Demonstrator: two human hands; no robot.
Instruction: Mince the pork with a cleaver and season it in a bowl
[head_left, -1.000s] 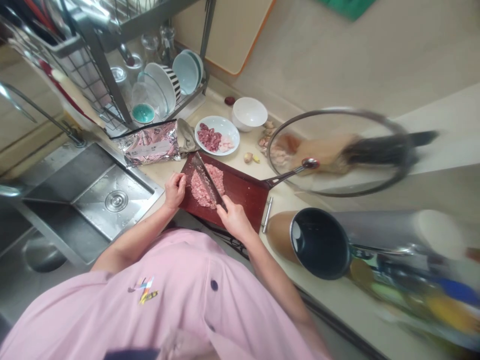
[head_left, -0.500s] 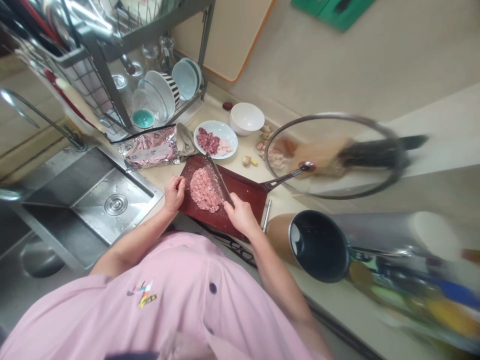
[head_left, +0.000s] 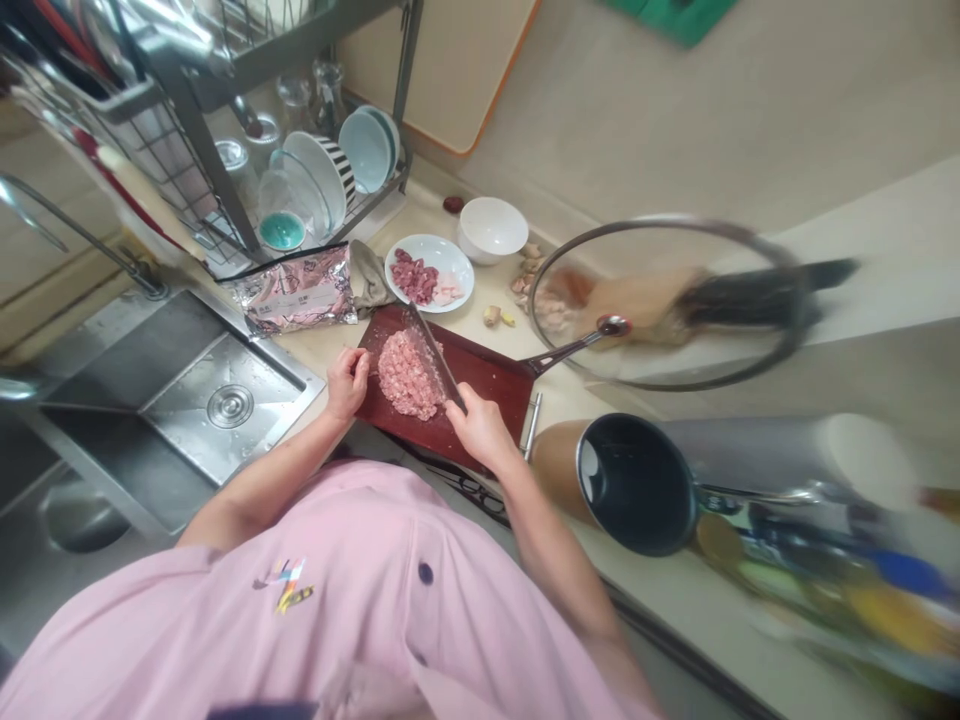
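While the right hand (head_left: 480, 428) grasps a knife (head_left: 433, 357), its blade slanting along the right side of the minced meat (head_left: 406, 380) on the cutting board (head_left: 491, 392), the left hand (head_left: 347, 384) curls at the board's left edge — perhaps to steady it, though whether it pinches the rim cannot be told. A white plate (head_left: 460, 264) sits just beyond the board, probably for easy reach.

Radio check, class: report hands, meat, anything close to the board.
Right hand gripping knife. Left hand curled at board edge. Minced meat heaped on board. Plate just beyond.
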